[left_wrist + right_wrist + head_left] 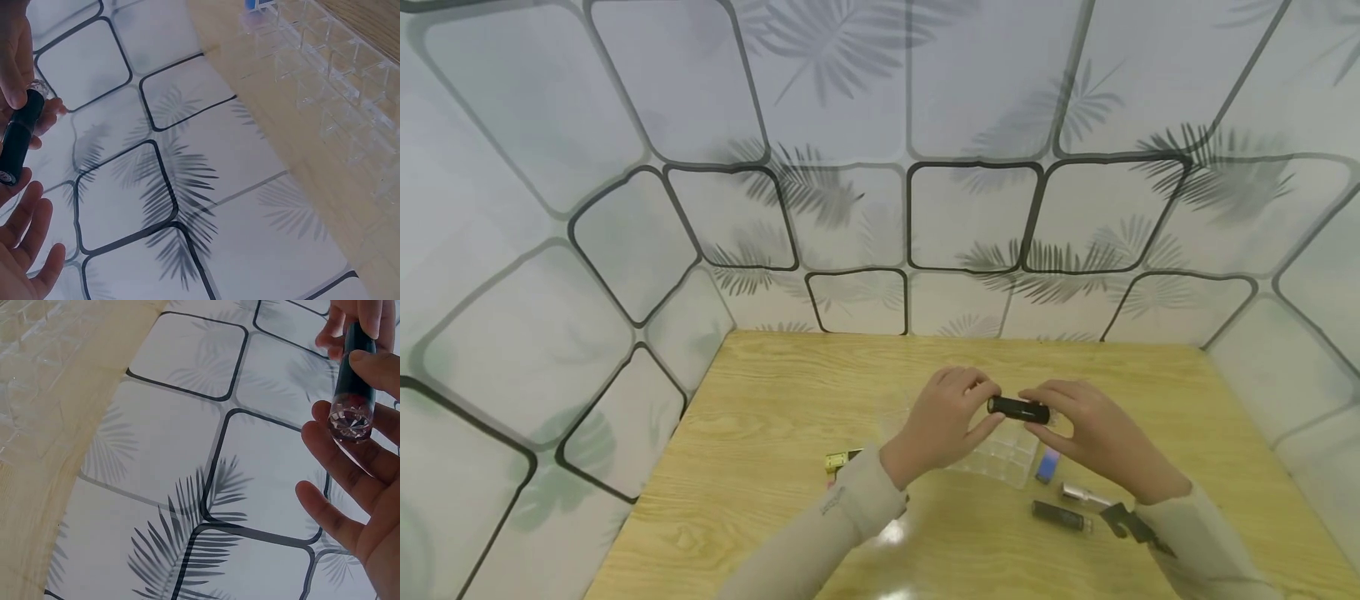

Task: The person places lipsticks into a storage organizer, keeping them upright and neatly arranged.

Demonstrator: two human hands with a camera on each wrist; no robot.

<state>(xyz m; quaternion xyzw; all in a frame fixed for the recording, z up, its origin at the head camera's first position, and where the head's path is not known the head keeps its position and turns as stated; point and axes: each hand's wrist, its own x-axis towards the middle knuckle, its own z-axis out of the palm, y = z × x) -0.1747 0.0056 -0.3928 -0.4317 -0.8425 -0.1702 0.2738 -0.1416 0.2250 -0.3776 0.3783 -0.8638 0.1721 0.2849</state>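
Note:
A black lipstick tube (1018, 409) with a clear, faceted end is held in the air between both hands. My left hand (940, 421) pinches its left end between thumb and fingers. At the other end, my right hand (1086, 425) grips the tube near the faceted part, its thumb on the side. In the right wrist view the tube (356, 375) points its clear end (351, 422) toward the camera, over spread fingers. Behind and below the hands lies a clear plastic organizer (1000, 458) with several compartments, partly hidden by my left hand.
To the right on the wooden table (760, 400) lie a blue-purple tube (1048, 465), a silver tube (1082, 495) and another dark tube (1058, 516). Small yellow-and-black items (837, 461) sit beside my left sleeve, partly covered. Patterned walls (850, 217) surround the table.

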